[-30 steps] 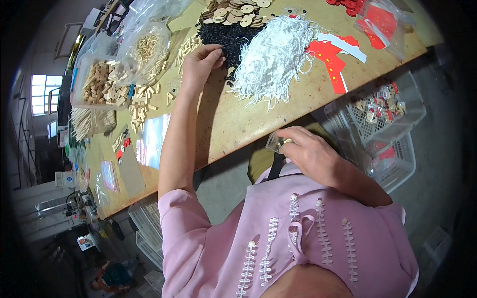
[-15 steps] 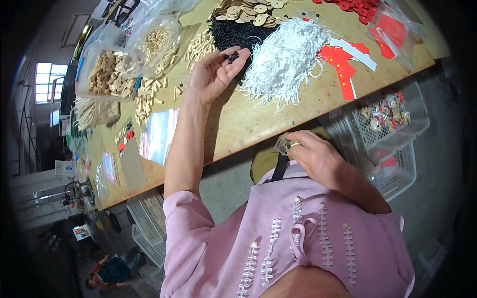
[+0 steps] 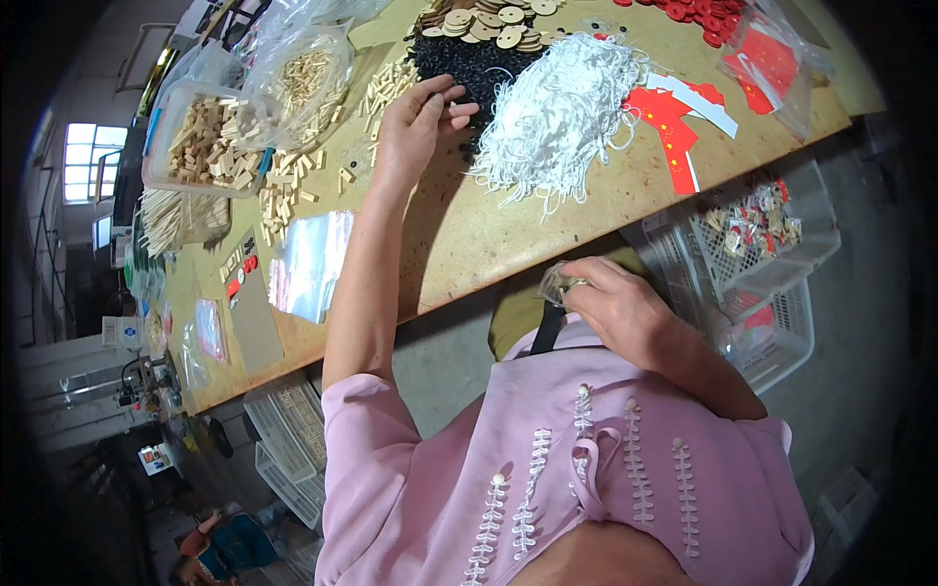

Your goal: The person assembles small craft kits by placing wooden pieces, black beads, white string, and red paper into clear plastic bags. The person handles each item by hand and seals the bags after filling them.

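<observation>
My left hand [image 3: 418,122] is over the near left edge of a heap of small black pieces [image 3: 459,61]. Its fingers are half curled and the thumb lies across them. The few black pieces it holds are mostly hidden now. Close to my lap, my right hand [image 3: 625,311] grips a small clear plastic bag [image 3: 553,284] with pale pieces inside. Just right of my left hand lies a tangled mound of white string loops [image 3: 557,122]. Round wooden discs [image 3: 484,21] rest on the far side of the black heap.
Small wooden blocks [image 3: 200,146] fill a clear tub at the left, and more lie loose beside it. Red paper flags [image 3: 674,142] and red discs [image 3: 694,18] are at the right. Clear plastic bags [image 3: 313,264] lie near the table edge. Plastic baskets [image 3: 772,264] stand below.
My left hand has turned from an open palm showing black pieces to half-curled fingers, shifting slightly left. My right hand keeps hold of the bag.
</observation>
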`<state>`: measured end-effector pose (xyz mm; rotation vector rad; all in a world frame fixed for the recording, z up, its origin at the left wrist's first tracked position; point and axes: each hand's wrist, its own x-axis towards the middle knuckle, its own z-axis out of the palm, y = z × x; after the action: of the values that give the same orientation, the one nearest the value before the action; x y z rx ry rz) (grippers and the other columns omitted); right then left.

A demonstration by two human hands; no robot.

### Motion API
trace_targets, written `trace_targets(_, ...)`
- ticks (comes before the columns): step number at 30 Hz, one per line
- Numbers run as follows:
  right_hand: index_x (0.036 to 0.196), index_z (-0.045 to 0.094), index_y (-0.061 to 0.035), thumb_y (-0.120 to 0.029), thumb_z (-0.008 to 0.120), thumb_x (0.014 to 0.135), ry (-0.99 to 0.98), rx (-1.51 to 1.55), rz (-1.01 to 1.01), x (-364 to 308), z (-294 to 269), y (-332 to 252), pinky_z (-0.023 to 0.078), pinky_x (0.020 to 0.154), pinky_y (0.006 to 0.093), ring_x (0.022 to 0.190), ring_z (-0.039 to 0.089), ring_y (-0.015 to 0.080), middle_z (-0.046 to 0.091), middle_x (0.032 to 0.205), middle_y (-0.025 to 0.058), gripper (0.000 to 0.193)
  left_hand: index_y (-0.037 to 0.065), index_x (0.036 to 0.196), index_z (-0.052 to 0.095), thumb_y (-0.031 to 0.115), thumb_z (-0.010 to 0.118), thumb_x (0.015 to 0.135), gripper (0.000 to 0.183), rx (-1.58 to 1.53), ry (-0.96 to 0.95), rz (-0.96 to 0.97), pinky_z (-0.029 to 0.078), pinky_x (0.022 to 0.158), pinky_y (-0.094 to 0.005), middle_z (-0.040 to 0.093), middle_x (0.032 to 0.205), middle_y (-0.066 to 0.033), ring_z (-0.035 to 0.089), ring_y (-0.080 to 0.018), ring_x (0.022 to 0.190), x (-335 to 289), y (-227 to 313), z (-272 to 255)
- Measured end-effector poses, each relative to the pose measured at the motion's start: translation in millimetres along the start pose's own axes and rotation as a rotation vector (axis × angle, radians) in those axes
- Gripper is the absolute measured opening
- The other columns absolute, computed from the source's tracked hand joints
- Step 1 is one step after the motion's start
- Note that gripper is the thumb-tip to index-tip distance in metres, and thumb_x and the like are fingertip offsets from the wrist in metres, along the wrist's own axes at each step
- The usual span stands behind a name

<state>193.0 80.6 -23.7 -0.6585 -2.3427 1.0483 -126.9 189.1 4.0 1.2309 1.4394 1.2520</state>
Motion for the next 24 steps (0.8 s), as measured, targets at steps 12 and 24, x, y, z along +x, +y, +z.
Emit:
trace_targets(12,0.104,0.066,0.0020,0.003,0.067,0.081,0.162,-0.048,-0.080,-10,-13,4,0.054,0.095,0.0433,0.114,0.063,0.0401,0.062,0.123,0.0216,0.022,-0.015,0.137,0.049,0.018,0.043,0.112,0.043,-1.014,-0.379,-0.639,0.055,0.108,-0.0403,0.063,0.133,-0.0285,0.066,-0.0332,0.124,-108,40,44)
trace_targets(24,0.106,0.068,0.0046,0.001,0.063,0.087,0.136,-0.217,-0.060,-15,-3,-1,0.050,0.108,0.0431,0.128,0.058,0.0394,0.059,0.135,0.0238,0.020,-0.015,0.147,0.040,0.044,0.039,0.113,0.068,-0.727,-0.357,-0.837,0.040,0.121,-0.0433,0.050,0.149,-0.0255,0.051,-0.0328,0.138,-155,48,82)
